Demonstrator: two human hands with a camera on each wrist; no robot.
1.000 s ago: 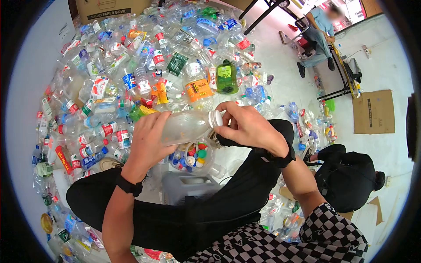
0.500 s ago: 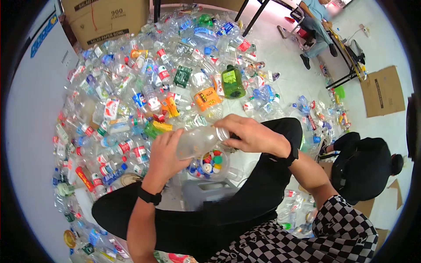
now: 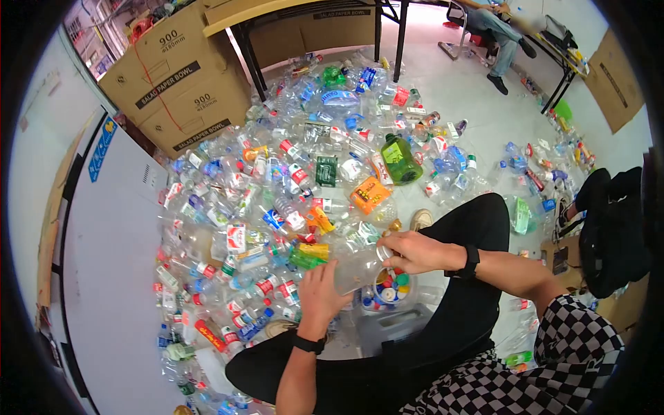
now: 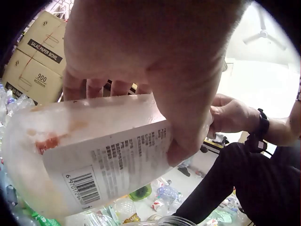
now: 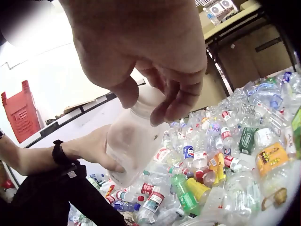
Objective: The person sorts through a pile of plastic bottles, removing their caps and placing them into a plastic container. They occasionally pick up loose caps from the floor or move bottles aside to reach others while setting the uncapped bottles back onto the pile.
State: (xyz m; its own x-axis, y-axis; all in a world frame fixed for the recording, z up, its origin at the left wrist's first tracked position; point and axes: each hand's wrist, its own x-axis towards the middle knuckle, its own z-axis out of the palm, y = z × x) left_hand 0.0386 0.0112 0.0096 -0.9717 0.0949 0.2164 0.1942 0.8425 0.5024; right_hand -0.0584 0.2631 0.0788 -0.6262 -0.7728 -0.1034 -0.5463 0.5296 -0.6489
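A cloudy, wide-bodied plastic bottle (image 3: 354, 272) is held tilted above the lap, its neck toward the right. My left hand (image 3: 319, 297) grips its body; the left wrist view shows a barcode label and reddish residue on the bottle (image 4: 94, 155). My right hand (image 3: 420, 252) pinches the white cap at the neck, and in the right wrist view the fingers of the right hand (image 5: 146, 70) curl round the cap (image 5: 149, 100). Just below the hands stands a clear tub (image 3: 413, 290) of coloured caps, beside a grey translucent container (image 3: 394, 328).
Plastic bottles, among them a green one (image 3: 401, 160), cover the floor. Cardboard boxes (image 3: 169, 79) and a table (image 3: 277, 12) stand at the back, a pale panel (image 3: 124, 242) at left. A seated person (image 3: 494, 34) and a person in black (image 3: 612, 235) are at right.
The head view has swung up and left, so hands and bottle appear lower and further right. Both hands keep their hold on the bottle.
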